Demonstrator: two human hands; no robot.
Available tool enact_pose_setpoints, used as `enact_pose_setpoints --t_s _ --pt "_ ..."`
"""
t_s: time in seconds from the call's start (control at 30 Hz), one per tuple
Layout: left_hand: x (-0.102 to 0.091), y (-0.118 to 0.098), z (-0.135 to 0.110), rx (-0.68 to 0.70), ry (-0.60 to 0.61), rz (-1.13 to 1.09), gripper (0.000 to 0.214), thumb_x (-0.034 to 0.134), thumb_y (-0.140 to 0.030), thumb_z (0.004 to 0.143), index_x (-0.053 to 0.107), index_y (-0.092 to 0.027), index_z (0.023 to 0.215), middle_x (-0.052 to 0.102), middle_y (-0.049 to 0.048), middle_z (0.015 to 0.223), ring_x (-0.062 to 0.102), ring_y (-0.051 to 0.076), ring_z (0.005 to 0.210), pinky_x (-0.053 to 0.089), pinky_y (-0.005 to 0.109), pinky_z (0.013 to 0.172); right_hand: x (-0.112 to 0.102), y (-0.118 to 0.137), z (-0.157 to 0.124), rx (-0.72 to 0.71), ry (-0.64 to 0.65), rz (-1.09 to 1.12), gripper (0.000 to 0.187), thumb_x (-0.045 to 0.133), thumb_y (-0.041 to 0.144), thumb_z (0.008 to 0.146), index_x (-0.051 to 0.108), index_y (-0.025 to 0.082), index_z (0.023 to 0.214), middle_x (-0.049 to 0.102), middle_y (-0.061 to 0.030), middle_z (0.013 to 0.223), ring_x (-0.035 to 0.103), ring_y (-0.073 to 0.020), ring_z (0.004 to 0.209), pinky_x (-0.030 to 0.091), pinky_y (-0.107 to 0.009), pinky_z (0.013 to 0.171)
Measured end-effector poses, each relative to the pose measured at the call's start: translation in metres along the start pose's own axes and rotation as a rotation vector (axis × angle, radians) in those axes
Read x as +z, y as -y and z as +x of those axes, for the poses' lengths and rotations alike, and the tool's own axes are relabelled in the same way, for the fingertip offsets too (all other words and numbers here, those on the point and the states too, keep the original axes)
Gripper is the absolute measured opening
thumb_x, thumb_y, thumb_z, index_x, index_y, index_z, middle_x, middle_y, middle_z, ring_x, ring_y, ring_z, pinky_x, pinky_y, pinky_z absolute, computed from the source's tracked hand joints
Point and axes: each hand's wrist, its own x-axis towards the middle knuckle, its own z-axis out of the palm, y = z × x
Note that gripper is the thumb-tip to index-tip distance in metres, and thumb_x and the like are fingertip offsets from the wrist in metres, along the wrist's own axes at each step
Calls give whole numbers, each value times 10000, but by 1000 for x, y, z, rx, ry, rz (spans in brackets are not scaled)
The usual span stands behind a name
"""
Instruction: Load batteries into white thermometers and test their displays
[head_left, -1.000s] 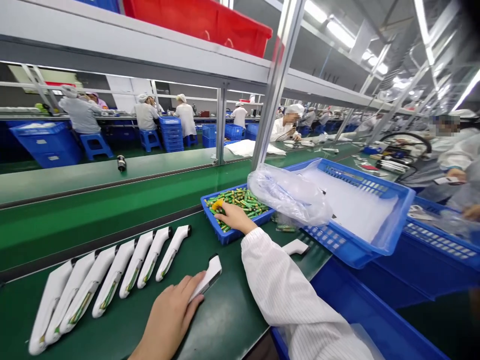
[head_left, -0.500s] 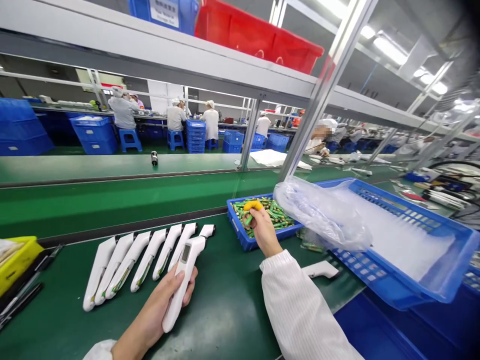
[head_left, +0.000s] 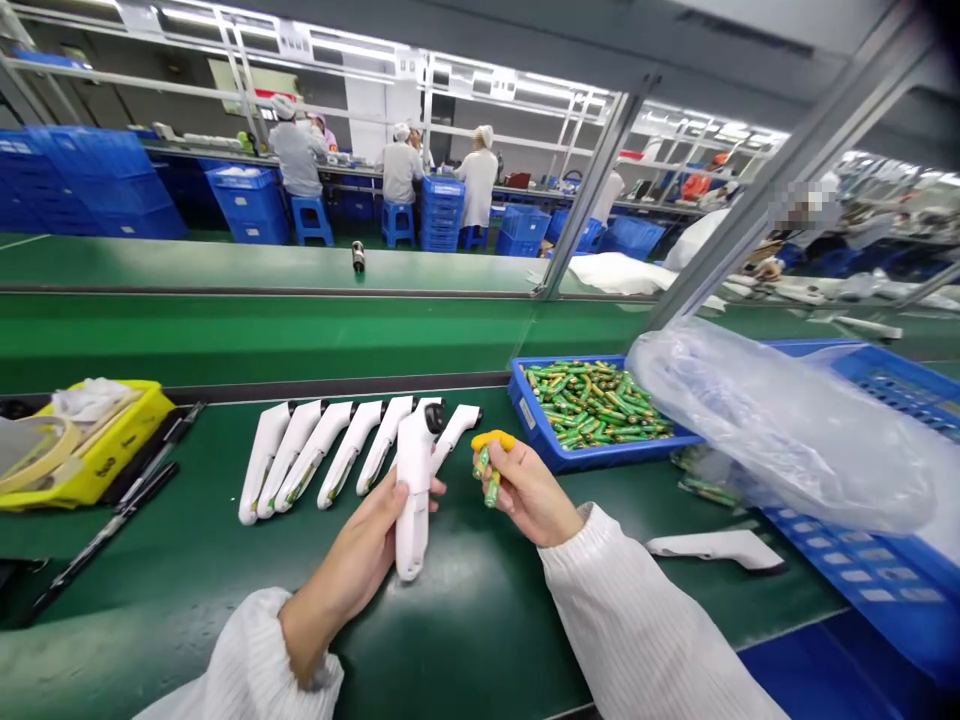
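Note:
My left hand (head_left: 360,545) is closed round a white handheld thermometer (head_left: 414,490), held upright over the green bench. My right hand (head_left: 529,490) pinches two green batteries (head_left: 487,475) just right of it; one fingertip wears a yellow finger cot (head_left: 491,439). Behind my hands, several more white thermometers (head_left: 330,462) lie side by side in a row. A small blue tray of green batteries (head_left: 592,405) sits to the right of my right hand.
A crumpled clear plastic bag (head_left: 780,420) drapes over a large blue basket (head_left: 885,560) at the right. One loose thermometer (head_left: 716,547) lies by it. A yellow tray (head_left: 82,440) and black tools (head_left: 112,510) sit at the left. Other workers sit at far benches.
My right hand left the battery tray and came toward me holding batteries. My left hand lifted the thermometer off the bench and turned it upright. The view swung left and down.

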Motion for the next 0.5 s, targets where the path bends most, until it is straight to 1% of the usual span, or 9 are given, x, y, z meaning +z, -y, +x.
enact_pose_setpoints --t_s 0.07,0.17,0.23,0.3,0.37,0.43,0.5 --pt "-1 0 1 19 -6 21 526 627 -554 768 600 -184 1142 654 67 1013 535 199 951 417 271 827 6 -2 -4 -24 17 -54 429 759 491 672 548 159 844 510 62 575 330 -5 346 206 -144 323" --pt "-3 2 3 89 47 67 568 678 -489 757 524 -215 1230 665 58 1028 563 195 943 437 268 807 14 -2 -12 -87 85 -138 367 736 452 713 532 167 821 497 70 567 338 -7 345 235 -143 324" --pt "-4 3 4 137 58 58 553 711 -443 744 517 -218 1211 664 58 1042 585 189 932 455 270 807 17 -2 -16 -94 123 -193 354 732 431 718 509 176 821 504 70 578 349 -12 334 262 -148 318" --pt "-3 2 5 165 16 29 557 727 -424 735 508 -212 1201 665 62 1037 604 181 907 471 265 789 17 -3 -20 -75 144 -288 338 718 406 728 488 184 838 498 78 543 369 -27 327 293 -157 325" --pt "-3 0 7 174 -51 -7 608 732 -423 729 472 -212 1236 665 65 1038 622 182 884 487 266 765 17 -5 -22 -69 150 -436 283 686 361 756 481 185 841 467 90 476 395 -46 330 311 -165 347" --pt "-4 -2 7 178 -111 -35 657 728 -425 732 429 -218 1280 663 66 1048 635 195 888 502 274 742 16 -6 -23 -105 157 -597 204 647 301 780 487 183 824 445 94 441 420 -58 345 320 -171 371" --pt "-6 -5 7 193 -136 -35 673 715 -424 745 402 -226 1308 661 69 1063 638 210 915 512 281 728 16 -8 -24 -153 185 -725 126 601 250 803 501 179 831 435 98 433 421 -57 351 323 -174 386"
